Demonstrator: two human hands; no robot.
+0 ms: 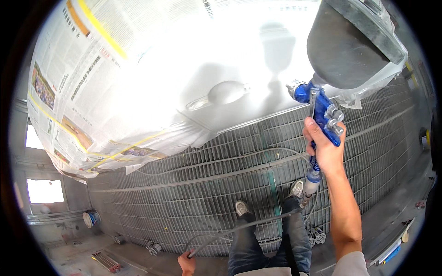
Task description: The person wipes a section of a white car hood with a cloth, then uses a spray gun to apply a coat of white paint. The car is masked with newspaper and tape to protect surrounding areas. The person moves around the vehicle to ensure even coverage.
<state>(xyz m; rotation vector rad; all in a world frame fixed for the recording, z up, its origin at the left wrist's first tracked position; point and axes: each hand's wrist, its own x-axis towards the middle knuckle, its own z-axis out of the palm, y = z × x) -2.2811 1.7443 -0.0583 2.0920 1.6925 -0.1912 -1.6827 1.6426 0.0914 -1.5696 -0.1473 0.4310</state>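
Observation:
My right hand (328,149) is wrapped round the handle of a blue spray gun (324,108). A large grey cup (343,50) sits on top of the gun. The nozzle points left at a glossy white car door (161,69), apart from it, and the gun's shadow falls on the panel. A door handle (225,93) stands out on the white surface. From the fitting below the gun, a grey air hose (248,224) droops leftward past my legs. My left hand (186,263), low in the view, is closed round that hose.
Newspaper sheets (69,92) with yellow tape mask the car at the left. Metal grating (230,170) forms the floor under my shoes, and hose crosses it. A reel-like roll (91,218) stands by the left wall. Blue and white items (391,255) lie at the lower right.

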